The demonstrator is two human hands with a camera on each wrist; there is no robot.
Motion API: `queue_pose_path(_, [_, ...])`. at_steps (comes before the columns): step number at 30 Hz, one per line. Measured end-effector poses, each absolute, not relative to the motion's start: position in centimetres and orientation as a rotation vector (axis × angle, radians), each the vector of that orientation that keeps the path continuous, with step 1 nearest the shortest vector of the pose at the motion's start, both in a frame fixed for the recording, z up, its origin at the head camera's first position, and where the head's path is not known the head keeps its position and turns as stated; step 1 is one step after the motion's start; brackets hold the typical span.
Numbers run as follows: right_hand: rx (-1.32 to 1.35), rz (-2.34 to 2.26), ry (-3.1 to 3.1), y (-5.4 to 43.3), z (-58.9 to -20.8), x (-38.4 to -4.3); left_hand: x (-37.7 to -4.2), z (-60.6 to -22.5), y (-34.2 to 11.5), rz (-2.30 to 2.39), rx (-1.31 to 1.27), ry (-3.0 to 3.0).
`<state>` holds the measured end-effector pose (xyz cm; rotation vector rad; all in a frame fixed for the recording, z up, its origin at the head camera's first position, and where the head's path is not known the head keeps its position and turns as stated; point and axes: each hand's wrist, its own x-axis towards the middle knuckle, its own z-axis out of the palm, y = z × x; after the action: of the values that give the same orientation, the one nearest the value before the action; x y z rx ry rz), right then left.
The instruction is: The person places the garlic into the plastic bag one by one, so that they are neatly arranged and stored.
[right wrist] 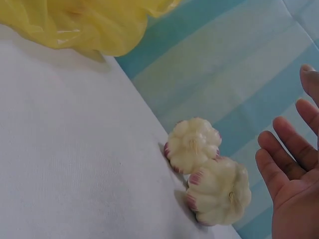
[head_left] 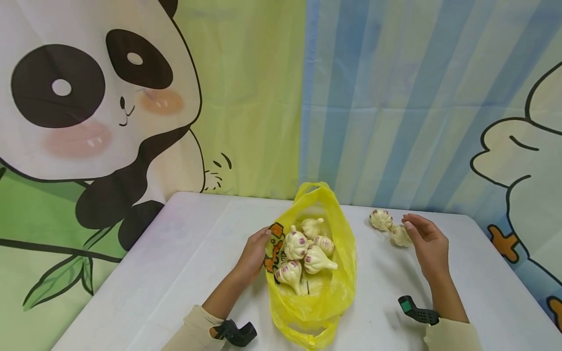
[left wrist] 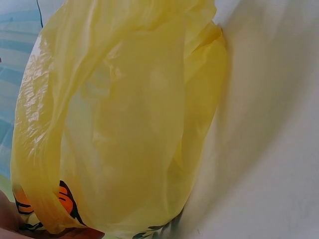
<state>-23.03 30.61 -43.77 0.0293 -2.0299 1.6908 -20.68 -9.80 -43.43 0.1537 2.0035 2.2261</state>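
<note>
A yellow plastic bag (head_left: 344,273) lies with its mouth spread wide, and several garlic bulbs (head_left: 296,245) with purple streaks sit inside. My left hand (head_left: 254,251) grips the bag's left rim beside the orange and black print; in the left wrist view the bag (left wrist: 134,124) hides most of that hand. To the right of the bag, two more garlic bulbs stand touching on the table: one at the back (right wrist: 193,145) and one nearer (right wrist: 219,191). My right hand (head_left: 430,246) is beside the nearer bulb, fingers loosely extended and holding nothing.
Under everything is a table with a white cover (head_left: 189,253). Behind it hangs a printed curtain (head_left: 246,97) with a panda on the left and blue stripes on the right. Each wrist wears a black camera mount, such as the right one (head_left: 419,312).
</note>
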Motion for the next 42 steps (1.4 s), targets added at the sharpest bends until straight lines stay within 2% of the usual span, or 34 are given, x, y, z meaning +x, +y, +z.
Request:
queue_pose_path(8, [-0.171,1.653,-2.021,31.4,-44.6,-23.2,-20.7,-43.5,-9.8,2.226,0.144,1.985])
queue_pose_path(24, [-0.167,1.507,-1.995,31.9,-45.4,-23.4,-20.6,-43.4,-9.4,2.215,0.142,1.991])
queue_pose_path(34, [-0.367,1.575,-2.119,32.4,-46.5,-23.6,-20.5,-43.3,-9.5,2.220,0.152,1.990])
queue_pose_path(42, [-0.289,1.625,-2.350,32.9,-47.8,-24.2,-20.5,-43.4,-9.6,2.216,0.156,1.988])
